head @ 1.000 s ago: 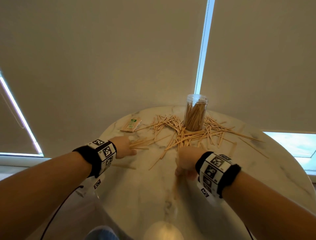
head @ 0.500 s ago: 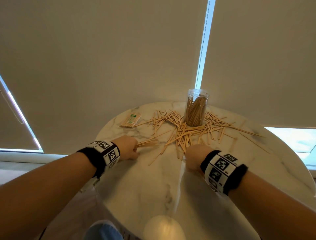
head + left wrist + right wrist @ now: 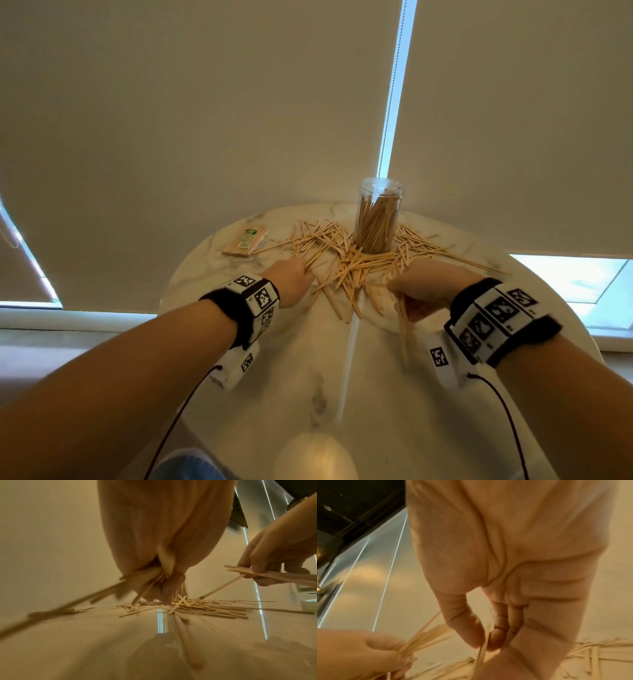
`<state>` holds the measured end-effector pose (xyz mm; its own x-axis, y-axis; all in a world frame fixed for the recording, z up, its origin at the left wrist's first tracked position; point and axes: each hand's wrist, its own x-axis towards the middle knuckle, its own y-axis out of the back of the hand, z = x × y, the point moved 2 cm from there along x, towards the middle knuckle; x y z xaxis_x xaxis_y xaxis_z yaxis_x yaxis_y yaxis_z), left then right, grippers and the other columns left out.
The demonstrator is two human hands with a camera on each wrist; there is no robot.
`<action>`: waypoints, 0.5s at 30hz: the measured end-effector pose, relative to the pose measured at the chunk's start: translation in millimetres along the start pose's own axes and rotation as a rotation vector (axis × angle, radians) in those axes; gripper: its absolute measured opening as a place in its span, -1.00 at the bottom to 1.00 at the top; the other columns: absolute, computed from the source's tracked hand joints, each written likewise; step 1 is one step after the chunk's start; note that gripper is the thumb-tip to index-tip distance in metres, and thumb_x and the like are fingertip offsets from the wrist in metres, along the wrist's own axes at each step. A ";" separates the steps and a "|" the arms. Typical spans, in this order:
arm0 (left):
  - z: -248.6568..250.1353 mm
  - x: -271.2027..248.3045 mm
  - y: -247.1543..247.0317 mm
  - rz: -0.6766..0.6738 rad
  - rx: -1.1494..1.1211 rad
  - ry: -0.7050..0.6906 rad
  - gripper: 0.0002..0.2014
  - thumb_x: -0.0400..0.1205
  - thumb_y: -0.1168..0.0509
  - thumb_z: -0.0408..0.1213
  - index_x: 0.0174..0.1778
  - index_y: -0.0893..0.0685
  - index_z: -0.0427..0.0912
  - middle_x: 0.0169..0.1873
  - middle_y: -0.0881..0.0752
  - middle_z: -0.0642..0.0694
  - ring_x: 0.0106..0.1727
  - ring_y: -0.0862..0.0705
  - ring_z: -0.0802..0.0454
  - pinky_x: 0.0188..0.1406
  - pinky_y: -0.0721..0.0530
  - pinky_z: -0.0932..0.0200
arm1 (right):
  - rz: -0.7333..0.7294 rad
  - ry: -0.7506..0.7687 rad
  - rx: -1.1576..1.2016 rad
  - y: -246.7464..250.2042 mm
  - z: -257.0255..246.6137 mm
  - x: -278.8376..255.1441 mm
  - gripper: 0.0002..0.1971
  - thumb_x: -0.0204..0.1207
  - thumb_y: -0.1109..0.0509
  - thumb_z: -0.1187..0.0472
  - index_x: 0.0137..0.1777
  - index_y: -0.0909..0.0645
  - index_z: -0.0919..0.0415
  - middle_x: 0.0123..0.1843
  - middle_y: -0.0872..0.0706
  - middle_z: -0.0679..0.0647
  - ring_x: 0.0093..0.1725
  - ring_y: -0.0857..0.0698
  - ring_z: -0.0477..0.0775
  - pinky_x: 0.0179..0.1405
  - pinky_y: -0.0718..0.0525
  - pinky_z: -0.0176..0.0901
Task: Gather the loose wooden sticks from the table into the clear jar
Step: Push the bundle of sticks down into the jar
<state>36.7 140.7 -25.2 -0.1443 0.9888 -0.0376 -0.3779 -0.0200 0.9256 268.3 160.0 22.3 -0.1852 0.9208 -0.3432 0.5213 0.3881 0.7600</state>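
Note:
A clear jar, partly filled with upright wooden sticks, stands at the far side of the round marble table. Loose sticks lie scattered around its base. My left hand is at the pile's left edge and grips a bundle of sticks, with a fingertip down on the pile. My right hand is at the pile's right front. It pinches several sticks between thumb and fingers, and their ends hang toward me.
A wrapped pack of sticks lies at the table's far left. Long thin skewers reach out to the right of the jar. Closed roller blinds hang right behind the table. A pale round object sits at the near edge.
Both hands have moved forward to the pile's edges near the jar. The right hand has lifted off the table with sticks pinched in it. The left hand still holds its bundle.

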 end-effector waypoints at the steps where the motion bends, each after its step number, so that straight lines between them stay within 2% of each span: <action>1: 4.2 3.7 -3.0 -0.015 0.002 0.012 -0.74 0.80 -0.08 -0.18 0.20 -0.56 -0.26 0.14 -0.70 -0.25 0.12 -0.67 -0.20 0.00 -0.58 0.05 | 0.018 -0.020 0.006 2.7 0.9 3.6 -0.76 0.68 -0.27 0.23 0.01 -0.70 0.40 -0.07 -0.84 0.33 -0.14 -0.87 0.23 -0.08 -0.86 0.06; 3: 13.1 13.3 -6.8 0.006 0.013 0.035 -0.75 0.81 -0.09 -0.19 0.24 -0.53 -0.28 0.16 -0.68 -0.26 0.08 -0.65 -0.18 -0.07 -0.52 0.08 | 0.048 -0.059 -0.012 7.5 4.8 15.3 -0.77 0.67 -0.24 0.25 0.02 -0.67 0.40 -0.09 -0.83 0.34 -0.13 -0.86 0.25 -0.06 -0.86 0.10; 5: 22.0 22.5 -6.9 0.048 0.023 0.063 -0.68 0.80 -0.12 -0.07 0.21 -0.55 -0.27 0.09 -0.68 -0.23 0.01 -0.63 -0.14 -0.10 -0.51 0.09 | 0.061 -0.093 -0.078 10.3 7.7 25.8 -0.73 0.68 -0.20 0.24 0.10 -0.65 0.43 -0.01 -0.82 0.35 -0.02 -0.85 0.31 0.05 -0.83 0.13; 7: 31.0 34.0 -7.7 0.041 0.078 0.087 -0.57 0.76 -0.17 0.09 0.14 -0.60 -0.28 -0.04 -0.69 -0.18 -0.02 -0.67 -0.13 -0.15 -0.54 0.10 | 0.096 -0.111 -0.241 15.0 7.2 32.5 -0.70 0.72 -0.14 0.22 0.20 -0.63 0.39 0.23 -0.76 0.30 0.21 -0.77 0.26 0.22 -0.74 -0.03; 8: 35.8 40.1 -8.8 0.024 0.108 0.096 -0.51 0.72 -0.19 0.16 0.09 -0.63 -0.28 -0.11 -0.70 -0.16 -0.07 -0.69 -0.10 -0.22 -0.54 0.14 | 0.116 -0.119 -0.305 16.0 5.2 33.8 -0.65 0.76 -0.11 0.18 0.31 -0.62 0.35 0.35 -0.70 0.26 0.32 -0.70 0.22 0.28 -0.67 -0.06; 10: 46.5 51.8 -14.3 -0.017 0.123 0.103 -0.38 0.64 -0.20 0.30 0.03 -0.66 -0.29 -0.25 -0.68 -0.13 -0.24 -0.66 -0.01 -0.34 -0.54 0.20 | 0.126 -0.079 -0.399 12.0 -0.5 37.4 -0.56 0.79 -0.09 0.03 0.48 -0.55 0.29 0.48 -0.60 0.21 0.44 -0.59 0.19 0.39 -0.56 -0.05; 11: 52.1 56.5 -18.1 -0.034 0.129 0.098 -0.30 0.60 -0.17 0.38 0.09 -0.68 -0.30 -0.25 -0.68 -0.14 -0.25 -0.66 0.00 -0.32 -0.58 0.18 | 0.106 -0.051 -0.451 7.5 -2.7 42.6 -0.48 0.76 -0.14 -0.11 0.52 -0.53 0.25 0.50 -0.58 0.19 0.46 -0.57 0.19 0.42 -0.54 -0.03; 13: 62.1 65.0 -26.6 -0.077 0.196 0.064 -0.21 0.55 -0.15 0.46 0.23 -0.67 -0.26 -0.10 -0.73 -0.19 -0.07 -0.73 -0.09 -0.13 -0.65 0.09 | 0.059 -0.026 -0.527 -4.1 -7.5 53.5 -0.27 0.55 -0.28 -0.39 0.50 -0.55 0.18 0.47 -0.62 0.15 0.44 -0.58 0.19 0.41 -0.56 0.00; 15: 69.7 69.0 -31.0 -0.096 0.272 0.049 -0.33 0.55 -0.24 0.41 0.06 -0.67 -0.23 -0.10 -0.72 -0.18 -0.06 -0.73 -0.10 -0.14 -0.64 0.09 | 0.009 -0.003 -0.591 -10.1 -13.8 60.3 -0.26 0.46 -0.39 -0.40 0.39 -0.61 0.20 0.38 -0.68 0.12 0.34 -0.64 0.17 0.28 -0.60 -0.05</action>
<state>102.2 219.8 -30.3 -0.1660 0.9758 -0.1421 -0.1337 0.1205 0.9837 240.4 212.1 1.5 -0.1796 0.9246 -0.3359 -0.0294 0.3363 0.9413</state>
